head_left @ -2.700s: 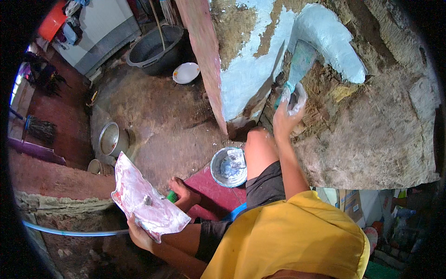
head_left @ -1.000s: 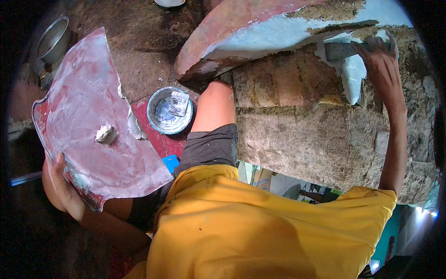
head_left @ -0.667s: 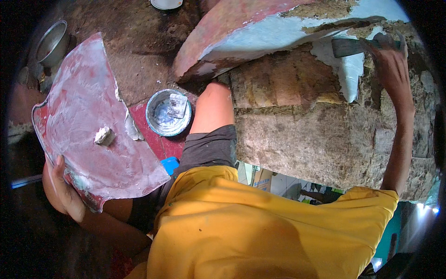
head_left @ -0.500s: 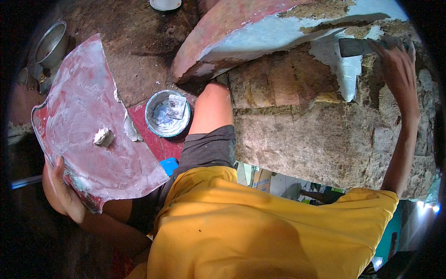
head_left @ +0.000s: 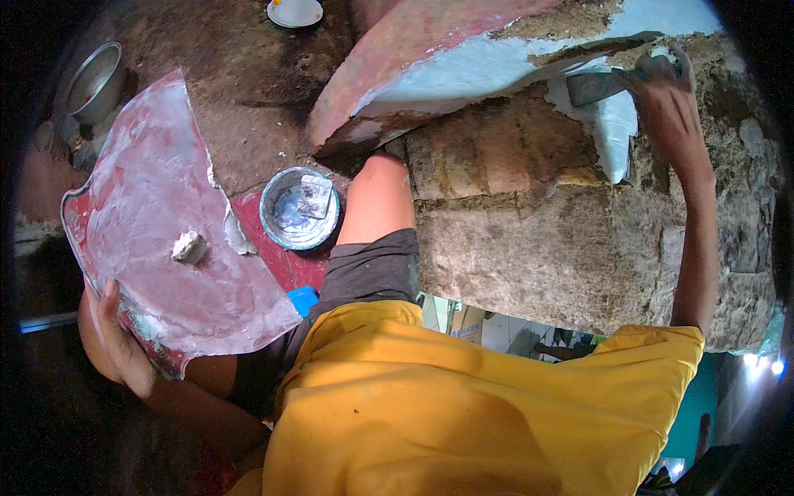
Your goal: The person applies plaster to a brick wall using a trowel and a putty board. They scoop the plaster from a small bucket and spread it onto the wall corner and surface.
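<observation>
Right hand (head_left: 674, 103) far right against the rough wall (head_left: 529, 240), fingers wrapped around the handle of a trowel (head_left: 597, 85), blade flat on the pale blue plaster (head_left: 616, 136). Left hand (head_left: 112, 335) near left, fingers gripping the lower edge of a pink smeared board (head_left: 157, 248) carrying a small lump of plaster (head_left: 188, 245). Between them on the floor, a round metal bowl (head_left: 299, 208), just beside the bare knee (head_left: 379, 194).

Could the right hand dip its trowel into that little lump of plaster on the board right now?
Probably yes: the right hand presses its trowel to the wall, far from the lump, but the left hand holds the board uncovered.
</observation>
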`<state>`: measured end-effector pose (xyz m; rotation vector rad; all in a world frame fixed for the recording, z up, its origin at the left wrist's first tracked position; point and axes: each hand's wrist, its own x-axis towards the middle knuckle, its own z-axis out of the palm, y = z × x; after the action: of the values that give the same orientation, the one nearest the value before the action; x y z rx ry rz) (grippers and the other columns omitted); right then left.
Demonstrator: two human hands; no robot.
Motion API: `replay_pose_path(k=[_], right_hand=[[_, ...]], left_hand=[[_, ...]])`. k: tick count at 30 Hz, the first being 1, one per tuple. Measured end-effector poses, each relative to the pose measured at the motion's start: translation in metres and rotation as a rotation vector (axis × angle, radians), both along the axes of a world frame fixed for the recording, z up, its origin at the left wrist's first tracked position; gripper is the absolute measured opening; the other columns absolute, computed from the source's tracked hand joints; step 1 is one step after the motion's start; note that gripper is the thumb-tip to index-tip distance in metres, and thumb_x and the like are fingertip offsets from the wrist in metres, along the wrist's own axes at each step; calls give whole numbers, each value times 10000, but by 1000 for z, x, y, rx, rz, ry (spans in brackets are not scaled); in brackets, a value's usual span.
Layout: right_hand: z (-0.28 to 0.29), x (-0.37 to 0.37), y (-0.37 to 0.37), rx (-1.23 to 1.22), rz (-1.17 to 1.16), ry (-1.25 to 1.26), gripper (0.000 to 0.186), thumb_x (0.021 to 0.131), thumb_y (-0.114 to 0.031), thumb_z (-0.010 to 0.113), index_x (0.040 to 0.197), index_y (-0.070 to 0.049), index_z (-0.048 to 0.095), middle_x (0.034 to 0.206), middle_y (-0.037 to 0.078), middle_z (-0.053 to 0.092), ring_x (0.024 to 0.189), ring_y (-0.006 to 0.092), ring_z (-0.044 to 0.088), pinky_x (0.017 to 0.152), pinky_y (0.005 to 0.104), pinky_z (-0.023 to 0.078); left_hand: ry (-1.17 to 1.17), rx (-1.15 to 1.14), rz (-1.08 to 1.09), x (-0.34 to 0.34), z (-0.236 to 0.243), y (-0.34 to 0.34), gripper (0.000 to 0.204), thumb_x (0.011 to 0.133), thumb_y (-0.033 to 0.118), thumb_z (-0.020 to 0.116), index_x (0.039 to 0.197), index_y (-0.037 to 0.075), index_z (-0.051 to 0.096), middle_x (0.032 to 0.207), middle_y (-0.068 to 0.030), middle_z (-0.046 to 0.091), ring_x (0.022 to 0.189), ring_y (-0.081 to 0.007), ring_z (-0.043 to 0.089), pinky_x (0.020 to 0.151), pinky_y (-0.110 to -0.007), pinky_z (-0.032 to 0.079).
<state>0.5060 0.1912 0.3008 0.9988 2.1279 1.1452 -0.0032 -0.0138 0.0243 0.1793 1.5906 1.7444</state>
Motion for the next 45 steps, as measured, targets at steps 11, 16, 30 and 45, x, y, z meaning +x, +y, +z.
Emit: replay_pose_path(k=[11, 16, 30, 45], right_hand=[[62, -30, -28, 79, 82, -158, 443, 680, -50, 626, 1106, -107, 521, 996, 85, 535, 996, 274, 495, 1000, 461, 270], [48, 3, -20, -5, -49, -85, 474, 667, -34, 612, 1119, -87, 481, 1096, 95, 502, 1075, 284, 450, 989, 435, 308], [58, -4, -16, 123, -69, -67, 428, 701, -31, 614, 1119, -110, 563, 936, 119, 605, 876, 293, 555, 916, 416, 335], [63, -15, -62, 312, -349, 58, 347, 734, -110, 598, 1074, -74, 538, 1011, 126, 576, 952, 313, 533, 900, 399, 382]], left_hand=[[97, 22, -35, 3, 4, 3, 476, 755, 256, 566, 1119, -45, 512, 1072, -137, 542, 957, -223, 508, 857, -321, 365], [226, -20, -41, -6, -5, 0, 481, 739, 264, 588, 1106, -42, 533, 1034, -138, 567, 909, -233, 533, 828, -329, 394], [150, 32, -145, -5, -1, -3, 490, 815, 235, 494, 1213, -39, 410, 1175, -125, 469, 1066, -200, 436, 934, -308, 282], [376, 37, -132, -17, -16, -7, 373, 791, 229, 546, 1039, -47, 581, 1005, -134, 578, 889, -191, 533, 811, -307, 402]])
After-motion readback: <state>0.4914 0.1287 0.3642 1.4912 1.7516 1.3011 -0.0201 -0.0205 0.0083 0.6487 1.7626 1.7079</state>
